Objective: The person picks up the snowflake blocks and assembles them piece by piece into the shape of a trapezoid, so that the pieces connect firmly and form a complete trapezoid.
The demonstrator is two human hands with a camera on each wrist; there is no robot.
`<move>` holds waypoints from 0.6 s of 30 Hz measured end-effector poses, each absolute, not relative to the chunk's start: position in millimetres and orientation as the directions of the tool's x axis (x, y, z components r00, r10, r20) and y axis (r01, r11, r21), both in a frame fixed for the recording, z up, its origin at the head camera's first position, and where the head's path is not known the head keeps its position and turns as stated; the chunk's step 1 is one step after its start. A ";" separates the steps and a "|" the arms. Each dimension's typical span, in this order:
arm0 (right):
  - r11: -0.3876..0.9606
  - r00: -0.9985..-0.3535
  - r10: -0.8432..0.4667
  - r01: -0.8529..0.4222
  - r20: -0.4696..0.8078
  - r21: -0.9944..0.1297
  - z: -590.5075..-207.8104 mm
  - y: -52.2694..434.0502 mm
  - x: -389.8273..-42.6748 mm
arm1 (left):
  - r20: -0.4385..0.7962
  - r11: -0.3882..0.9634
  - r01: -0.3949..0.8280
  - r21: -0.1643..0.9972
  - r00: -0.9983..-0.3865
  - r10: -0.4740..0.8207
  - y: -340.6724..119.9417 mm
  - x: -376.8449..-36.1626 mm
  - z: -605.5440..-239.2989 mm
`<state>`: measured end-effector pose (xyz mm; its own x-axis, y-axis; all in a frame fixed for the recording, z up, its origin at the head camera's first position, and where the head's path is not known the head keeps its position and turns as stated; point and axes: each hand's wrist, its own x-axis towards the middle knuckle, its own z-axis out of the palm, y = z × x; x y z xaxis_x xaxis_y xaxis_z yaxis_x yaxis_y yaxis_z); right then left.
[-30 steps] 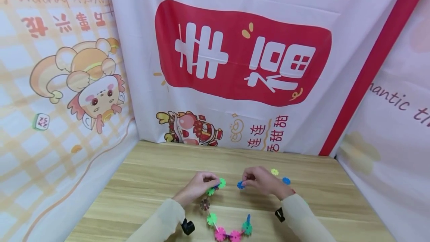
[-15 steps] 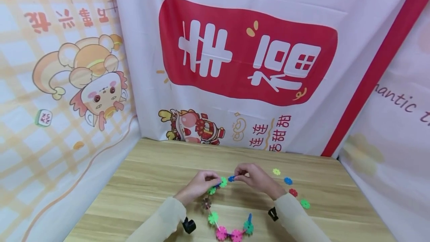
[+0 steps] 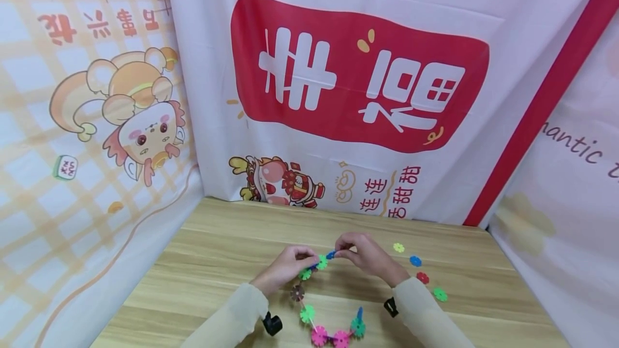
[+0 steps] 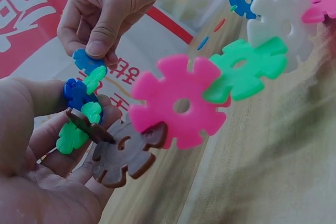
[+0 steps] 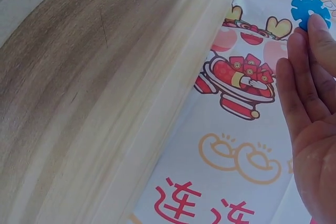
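- The top end of a curved chain of plastic snowflake-shaped building discs [image 3: 309, 305] is held up over the light wooden table [image 3: 217, 262] by the left hand [image 3: 285, 267], fingers curled round the end pieces.
- In the left wrist view a light green disc [image 4: 95, 78], a dark blue one [image 4: 76, 94] and a brown one [image 4: 123, 153] are seen gathered at those fingers, with a pink disc [image 4: 178, 108] and a green disc [image 4: 247, 69] trailing away along the chain.
- A small blue snowflake disc [image 3: 331, 255] is pinched between thumb and fingertips of the right hand [image 3: 365, 254]; it is pressed against the light green disc at the chain's end, edge to edge.
- In the right wrist view the same blue disc [image 5: 310, 10] is seen at the fingertips [image 5: 323, 35], with the palm turned toward the camera.
- The lower run of the chain is laid on the table near the person's sleeves: green, pink, pink, teal, with a blue piece standing upright at its far end [image 3: 358, 314].
- Four loose discs are left on the table to the right of the right hand: yellow-green [image 3: 398, 247], blue [image 3: 415, 260], red [image 3: 423, 277] and green [image 3: 440, 295], spaced apart in a diagonal row.
- The table is walled in by printed cloth banners [image 3: 358, 85] with red lettering and cartoon figures.
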<state>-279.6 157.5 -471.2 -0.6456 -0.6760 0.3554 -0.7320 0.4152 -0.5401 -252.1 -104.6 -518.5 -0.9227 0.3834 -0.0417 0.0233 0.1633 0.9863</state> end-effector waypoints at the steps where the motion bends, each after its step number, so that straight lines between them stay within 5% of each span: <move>1: 0.417 -0.648 -0.673 -0.730 0.356 -0.541 -471.4 157.3 -279.6 | -0.042 0.162 0.022 0.987 -0.923 0.383 -104.5 -251.8 -518.4; 18: 0.393 -0.622 -0.678 -0.757 0.392 -0.522 -473.8 158.2 -281.1 | -0.049 0.132 0.004 0.991 -0.918 0.395 -104.3 -255.1 -519.6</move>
<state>-281.1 158.2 -473.8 -0.6224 -0.6777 0.3917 -0.7568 0.3934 -0.5219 -255.1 -104.3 -519.6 -0.9176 0.3946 -0.0487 0.0040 0.1318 0.9913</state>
